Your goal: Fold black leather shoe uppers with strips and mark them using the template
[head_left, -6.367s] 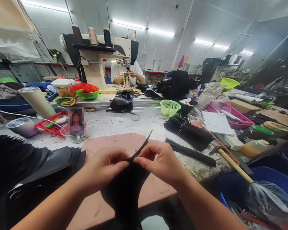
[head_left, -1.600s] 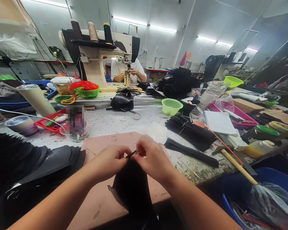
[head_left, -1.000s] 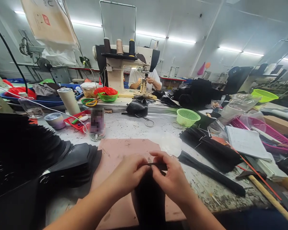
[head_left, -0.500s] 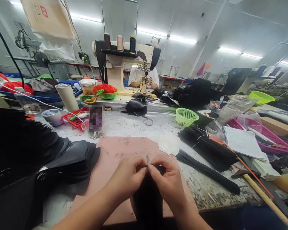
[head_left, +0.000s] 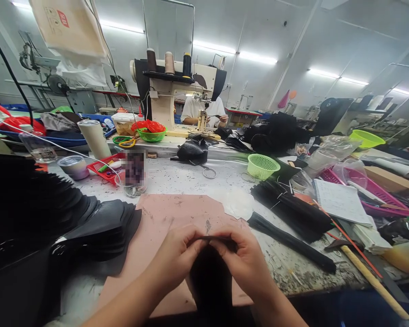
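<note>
Between my two hands is a black leather-like piece [head_left: 211, 277], its upper edge pinched and its body hanging down toward me. My left hand [head_left: 179, 254] is closed, thumb and fingers on the left of that edge. On the right of the same edge, my right hand [head_left: 243, 256] pinches in the same way, a short gap from the left thumb. Beneath both lies a pink sheet [head_left: 180, 206] on the worktable. The lower end of the black piece is dark and runs out of view.
At left rise stacked black pieces [head_left: 112, 231]. A bundle of black strips [head_left: 293, 211], a hammer [head_left: 375, 281] and a notebook [head_left: 342, 200] lie to the right. Beyond stand a green basket [head_left: 263, 167] and a sewing machine [head_left: 163, 102], with a person [head_left: 187, 111] behind it.
My thumbs have moved slightly apart along the piece's edge, so more of that edge shows between them. Behind the machine, the person's hands have shifted.
</note>
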### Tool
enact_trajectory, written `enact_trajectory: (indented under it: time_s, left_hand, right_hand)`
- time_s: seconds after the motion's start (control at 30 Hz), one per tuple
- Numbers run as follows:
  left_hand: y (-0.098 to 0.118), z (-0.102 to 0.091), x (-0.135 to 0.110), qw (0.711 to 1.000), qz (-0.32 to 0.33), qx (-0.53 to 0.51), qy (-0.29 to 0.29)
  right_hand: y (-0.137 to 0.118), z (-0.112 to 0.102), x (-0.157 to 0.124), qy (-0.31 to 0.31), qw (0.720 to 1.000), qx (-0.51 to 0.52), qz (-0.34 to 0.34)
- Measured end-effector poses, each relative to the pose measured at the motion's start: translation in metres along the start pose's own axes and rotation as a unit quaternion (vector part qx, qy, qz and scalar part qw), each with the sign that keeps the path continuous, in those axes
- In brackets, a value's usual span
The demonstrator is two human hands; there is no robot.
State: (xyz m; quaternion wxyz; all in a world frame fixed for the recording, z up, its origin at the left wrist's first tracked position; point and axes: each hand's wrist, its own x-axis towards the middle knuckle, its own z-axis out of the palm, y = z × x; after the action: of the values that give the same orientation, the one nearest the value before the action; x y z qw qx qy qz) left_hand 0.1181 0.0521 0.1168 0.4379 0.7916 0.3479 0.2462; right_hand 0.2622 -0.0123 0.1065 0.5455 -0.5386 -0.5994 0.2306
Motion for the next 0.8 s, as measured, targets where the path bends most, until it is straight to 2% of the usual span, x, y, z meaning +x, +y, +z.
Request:
enact_trajectory:
  time_s: [0.2,0.33,0.4,0.53,0.67,0.73,0.8]
  left_hand:
    - [-0.003,0.007,-0.011,0.989,0.121,0.04,0.082]
    - [-0.011,0.003,-0.016,0.962,0.207,0.122,0.133]
    - [-0.019,-0.001,-0.018,0.946,0.239,0.16,0.152]
    - [-0.04,-0.015,-0.025,0.925,0.259,0.221,0.166]
    - [-0.057,-0.027,-0.028,0.918,0.268,0.226,0.187]
    - [-0.062,-0.029,-0.024,0.916,0.283,0.204,0.198]
    - [-0.068,-0.03,-0.019,0.917,0.293,0.173,0.208]
  right_hand:
    - [-0.017,-0.009,-0.003,0.103,0.989,-0.025,-0.099]
    - [-0.02,-0.024,0.006,0.186,0.978,-0.035,-0.083]
    - [-0.019,-0.031,0.01,0.197,0.977,-0.046,-0.066]
    - [-0.017,-0.044,0.017,0.15,0.983,-0.08,-0.071]
    - [-0.02,-0.05,0.027,0.03,0.985,-0.158,-0.053]
    - [-0.024,-0.051,0.034,-0.005,0.977,-0.203,-0.072]
    - [-0.029,-0.05,0.043,-0.007,0.967,-0.228,-0.117]
